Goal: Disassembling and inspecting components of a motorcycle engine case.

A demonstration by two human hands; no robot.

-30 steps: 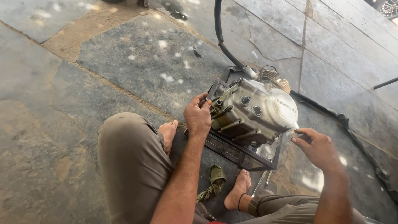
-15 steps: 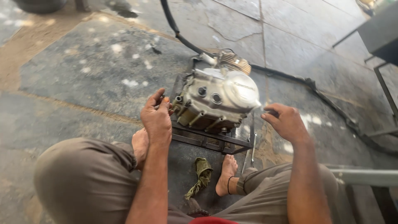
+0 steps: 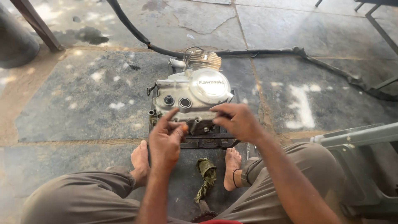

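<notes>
A dark rounded object [image 3: 14,39] and a slanting metal bar [image 3: 37,25] stand at the far left of a stone-slab floor [image 3: 83,108], from where a black hose [image 3: 137,33] runs rightward behind the work. At the centre, a grey motorcycle engine [image 3: 190,97] with a round, shiny side cover and a finned cylinder [image 3: 203,60] at its back sits on a low black metal frame [image 3: 207,139], directly in front of a seated person whose bare feet rest on the floor on either side of the frame's near edge. The person's left hand [image 3: 166,143] is raised just in front of the engine's lower left corner, its fingers [image 3: 170,118] loosely spread and slightly curled, with the thumb and forefinger close together; whether anything small lies between them cannot be told. A crumpled green rag [image 3: 206,176] lies on the floor between the feet. The right hand [image 3: 236,122] rests against the engine's lower front edge below the round cover, its fingers [image 3: 219,110] pressed together and pointing left, touching the casing; what, if anything, they pinch is hidden. Farther right, the hose continues across the slabs, and a pale green metal frame [image 3: 356,137] stands beside the person's right knee, with thin dark metal legs [image 3: 379,29] at the top right corner.
</notes>
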